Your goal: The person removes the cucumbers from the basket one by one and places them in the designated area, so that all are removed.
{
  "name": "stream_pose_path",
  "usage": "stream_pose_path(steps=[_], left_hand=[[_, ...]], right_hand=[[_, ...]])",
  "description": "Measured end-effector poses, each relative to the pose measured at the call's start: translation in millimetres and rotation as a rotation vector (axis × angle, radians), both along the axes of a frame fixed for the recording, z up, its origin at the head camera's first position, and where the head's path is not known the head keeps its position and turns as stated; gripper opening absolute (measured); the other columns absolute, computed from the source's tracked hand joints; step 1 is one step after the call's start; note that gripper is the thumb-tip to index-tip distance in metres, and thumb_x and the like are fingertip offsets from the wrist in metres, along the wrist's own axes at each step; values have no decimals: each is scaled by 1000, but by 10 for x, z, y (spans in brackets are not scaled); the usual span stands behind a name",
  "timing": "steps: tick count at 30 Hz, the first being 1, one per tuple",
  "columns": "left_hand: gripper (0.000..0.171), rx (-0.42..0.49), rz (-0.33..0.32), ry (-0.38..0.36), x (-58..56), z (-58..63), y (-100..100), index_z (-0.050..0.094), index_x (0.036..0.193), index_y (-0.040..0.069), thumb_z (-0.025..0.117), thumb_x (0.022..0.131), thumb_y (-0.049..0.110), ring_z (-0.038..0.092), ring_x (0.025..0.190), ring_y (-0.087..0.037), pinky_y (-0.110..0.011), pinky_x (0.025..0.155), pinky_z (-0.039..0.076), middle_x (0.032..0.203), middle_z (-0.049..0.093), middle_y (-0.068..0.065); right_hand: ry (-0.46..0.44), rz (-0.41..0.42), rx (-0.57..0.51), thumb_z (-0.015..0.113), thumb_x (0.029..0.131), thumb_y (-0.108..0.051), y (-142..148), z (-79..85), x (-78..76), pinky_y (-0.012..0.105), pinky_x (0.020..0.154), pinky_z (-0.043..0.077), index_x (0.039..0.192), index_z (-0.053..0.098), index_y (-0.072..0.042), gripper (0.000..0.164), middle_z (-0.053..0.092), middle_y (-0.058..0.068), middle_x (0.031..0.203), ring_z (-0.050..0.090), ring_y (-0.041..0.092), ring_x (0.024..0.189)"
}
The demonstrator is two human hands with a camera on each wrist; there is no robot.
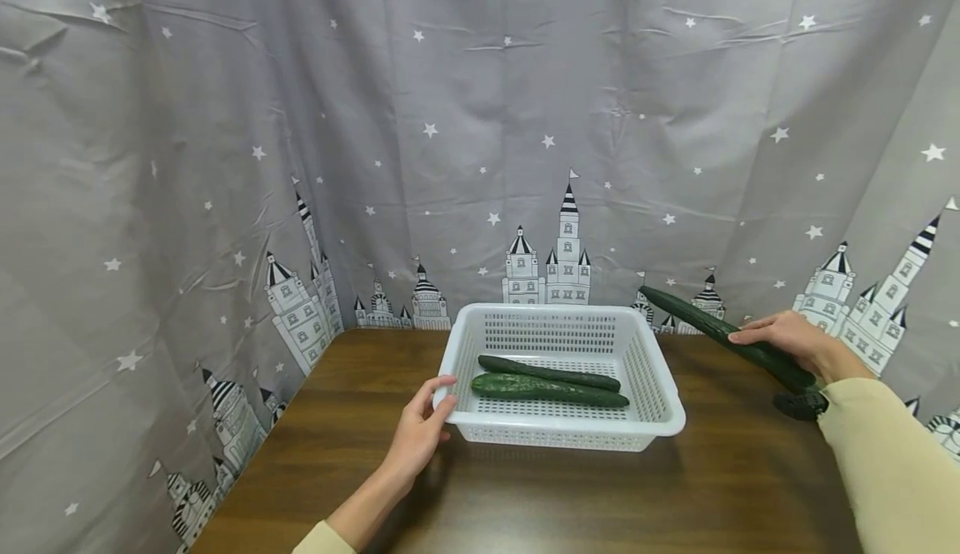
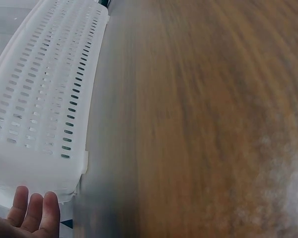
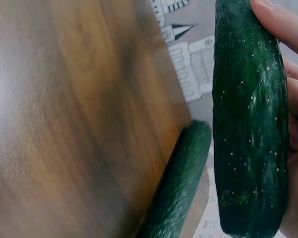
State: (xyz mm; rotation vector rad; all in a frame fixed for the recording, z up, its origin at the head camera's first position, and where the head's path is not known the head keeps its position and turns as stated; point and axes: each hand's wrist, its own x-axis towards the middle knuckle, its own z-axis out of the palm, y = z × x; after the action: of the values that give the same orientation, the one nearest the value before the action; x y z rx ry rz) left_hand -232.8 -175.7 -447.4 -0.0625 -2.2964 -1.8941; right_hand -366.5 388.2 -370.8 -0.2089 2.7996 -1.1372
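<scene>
At the left front corner of a white plastic basket (image 1: pixel 555 426), my left hand (image 1: pixel 417 429) grips the rim. Several of its fingertips (image 2: pixel 50 203) show below the basket's end in the left wrist view. Two dark green cucumbers lie side by side in the basket: a thinner one (image 1: pixel 551 372) behind a thicker one (image 1: pixel 551 390). To the right of the basket, my right hand (image 1: pixel 795 341) holds another long cucumber (image 1: pixel 697 318), tilted with its far end raised. Close up, this cucumber (image 3: pixel 249 119) covers part of the fingers.
One more cucumber (image 3: pixel 179 183) lies beside the held one in the right wrist view, near the table edge. Brown wood-grain table (image 1: pixel 540 496) is under the basket. A grey curtain (image 1: pixel 465 121) with stars and castles hangs behind and at the left.
</scene>
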Motion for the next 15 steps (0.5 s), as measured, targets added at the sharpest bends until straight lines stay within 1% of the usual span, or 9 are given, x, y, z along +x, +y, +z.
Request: stream_pose_path(steps=[1, 3, 4, 5, 8, 10, 11, 12, 15], left_hand=[[35, 0, 0, 1, -1, 3, -2, 57, 135, 17, 61, 101, 22, 57, 88, -16, -38, 70, 52, 115, 63, -19], [35, -1, 0, 2, -6, 6, -2, 57, 135, 17, 61, 101, 21, 57, 87, -16, -38, 70, 52, 116, 63, -19], [35, -1, 2, 2, -11, 4, -3, 57, 135, 17, 60, 101, 21, 57, 87, -16, -38, 69, 52, 115, 62, -19], [35, -2, 2, 2, -13, 8, -2, 57, 136, 17, 60, 101, 21, 57, 87, -16, -37, 69, 52, 116, 62, -19], [35, -6, 6, 1, -31, 4, -4, 57, 136, 17, 60, 101, 21, 57, 87, -16, -37, 69, 52, 118, 62, -20], [35, -5, 7, -1, -41, 3, -6, 56, 136, 17, 60, 102, 21, 57, 88, -16, -37, 69, 52, 119, 62, -20], [35, -4, 5, -2, -42, 5, -5, 56, 136, 17, 60, 102, 21, 58, 88, -16, -37, 70, 52, 121, 62, -20], [35, -1, 5, -3, -46, 2, -6, 56, 136, 17, 60, 102, 21, 58, 89, -16, -37, 70, 52, 121, 62, -20], [35, 1, 0, -3, -46, 0, -2, 56, 137, 17, 60, 102, 21, 58, 90, -17, -37, 70, 52, 125, 62, -20]], right_hand=[[-3, -7, -13, 72, 92, -34, 27, -24, 9, 38, 88, 56, 125, 64, 9, 55, 51, 35, 140, 58, 42, 121], [-11, -14, -35, 72, 92, -33, 76, -63, 29, 30, 81, 56, 124, 65, 9, 54, 53, 34, 138, 60, 37, 119], [-12, -16, -39, 72, 92, -34, 94, -71, 43, 33, 84, 56, 125, 64, 9, 54, 53, 34, 138, 60, 39, 119], [-6, -20, -33, 72, 92, -34, 112, -79, 56, 31, 84, 55, 124, 65, 9, 54, 54, 33, 138, 60, 40, 120], [-10, -41, -40, 72, 92, -35, 157, -98, 91, 30, 84, 55, 124, 65, 9, 55, 58, 31, 135, 64, 32, 113], [-20, -57, -67, 73, 91, -35, 189, -120, 112, 32, 83, 56, 123, 65, 10, 55, 64, 27, 128, 68, 20, 99], [-22, -63, -84, 73, 91, -34, 210, -142, 117, 28, 78, 55, 123, 66, 10, 54, 67, 24, 125, 66, 11, 94], [-32, -69, -101, 73, 91, -33, 232, -164, 125, 29, 77, 56, 122, 66, 10, 53, 69, 20, 122, 62, 4, 89], [-56, -92, -137, 73, 91, -33, 279, -233, 165, 32, 76, 57, 121, 67, 9, 52, 72, 12, 115, 66, 7, 84]])
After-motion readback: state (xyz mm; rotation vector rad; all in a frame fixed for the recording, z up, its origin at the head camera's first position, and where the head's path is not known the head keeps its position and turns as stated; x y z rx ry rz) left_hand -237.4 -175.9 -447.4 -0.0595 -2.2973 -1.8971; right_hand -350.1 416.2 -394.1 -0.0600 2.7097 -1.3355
